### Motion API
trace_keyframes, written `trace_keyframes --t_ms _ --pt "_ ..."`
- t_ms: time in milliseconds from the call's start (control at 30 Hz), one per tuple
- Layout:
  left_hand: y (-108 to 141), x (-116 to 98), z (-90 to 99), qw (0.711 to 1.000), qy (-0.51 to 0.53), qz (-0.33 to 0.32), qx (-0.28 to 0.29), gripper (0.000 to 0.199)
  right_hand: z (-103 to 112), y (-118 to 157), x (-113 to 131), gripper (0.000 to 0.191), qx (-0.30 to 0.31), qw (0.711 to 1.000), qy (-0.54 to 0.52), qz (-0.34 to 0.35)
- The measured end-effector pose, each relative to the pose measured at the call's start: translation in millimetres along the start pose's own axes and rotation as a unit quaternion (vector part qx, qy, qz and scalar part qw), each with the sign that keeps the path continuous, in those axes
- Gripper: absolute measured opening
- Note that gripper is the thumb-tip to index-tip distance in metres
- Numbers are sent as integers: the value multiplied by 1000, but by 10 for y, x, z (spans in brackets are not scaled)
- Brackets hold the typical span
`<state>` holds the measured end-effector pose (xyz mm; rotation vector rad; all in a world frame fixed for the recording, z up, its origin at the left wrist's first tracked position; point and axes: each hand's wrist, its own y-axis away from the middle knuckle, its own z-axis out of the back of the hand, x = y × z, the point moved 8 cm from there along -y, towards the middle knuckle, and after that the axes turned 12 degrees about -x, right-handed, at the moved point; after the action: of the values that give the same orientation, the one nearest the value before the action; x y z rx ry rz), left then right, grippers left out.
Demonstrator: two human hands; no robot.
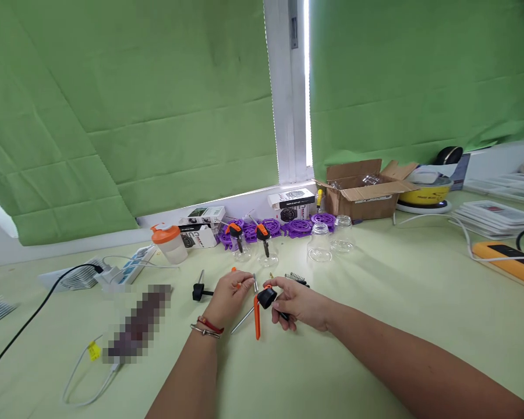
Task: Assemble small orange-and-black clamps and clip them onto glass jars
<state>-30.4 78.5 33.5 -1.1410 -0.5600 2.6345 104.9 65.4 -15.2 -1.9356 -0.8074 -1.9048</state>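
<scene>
A: What does the right hand (pixel 297 302) have?

B: A black cap (pixel 266 298) with a bit of orange at its top. Thumb and fingers are closed around it.

A: And the left hand (pixel 232 295)?

B: Its fingertips are drawn together beside a slim silver tip (pixel 255 284). I can't tell whether they pinch it or only touch it.

A: What's that orange strip below?

B: An orange lever (pixel 257 320), between the two hands, its lower end pointing toward the person. It's just left of the cap; whether the two are joined, I can't make out. A thin metal rod (pixel 241 321) slants off to the lower left beside it.

A: Anything else close by?

B: A second cap (pixel 198 292), also black, lies left of the left hand on the pale table (pixel 353 366), a metal stem sticking up from it. Some springs (pixel 294 277) lie just beyond the right hand.

A: And farther back?

B: Two topped glass bottles (pixel 268 256) with black-and-orange fittings, and to their right two bare-necked glass bottles (pixel 319 248). Purple plastic parts (pixel 297 227) lie behind them, and an open cardboard box (pixel 371 205) stands farther right.
</scene>
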Motion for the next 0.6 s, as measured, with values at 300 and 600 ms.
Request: trace_keyframes --t_ms 300,600 --pt "127 40 -111 945 249 172 126 33 179 -57 132 58 -76 995 -27 52" --pt "13 776 766 940 -122 224 -225 37 491 -1 374 49 -176 978 -45 99"
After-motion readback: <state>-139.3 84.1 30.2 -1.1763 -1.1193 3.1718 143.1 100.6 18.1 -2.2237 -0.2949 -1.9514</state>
